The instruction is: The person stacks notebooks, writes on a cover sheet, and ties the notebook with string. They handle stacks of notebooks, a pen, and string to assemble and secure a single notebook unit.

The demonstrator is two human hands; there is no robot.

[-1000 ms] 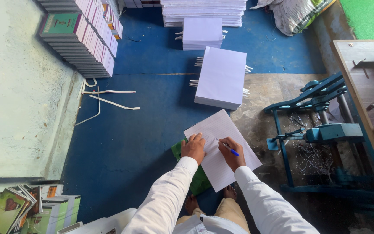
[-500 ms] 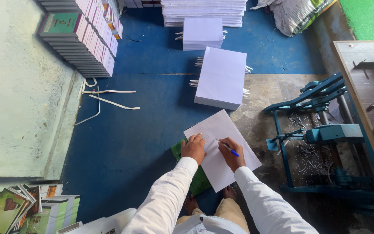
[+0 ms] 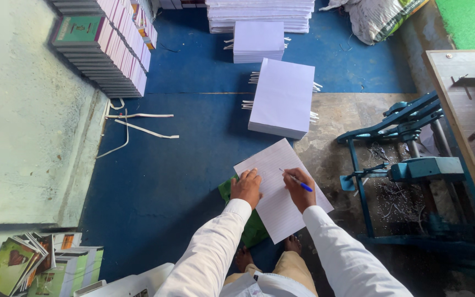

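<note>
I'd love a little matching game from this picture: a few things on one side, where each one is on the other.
Things:
1. pen
2. lined sheet
3. stack of green-covered books
4. blue metal machine

Places:
A. against the wall, upper left
B. in the right hand
C. on the floor at the right, beside the wooden table
D. under the left hand, in front of the person

Pairs: 1-B, 2-D, 3-A, 4-C

Blue floor, pale wall (stained), wooden table
</note>
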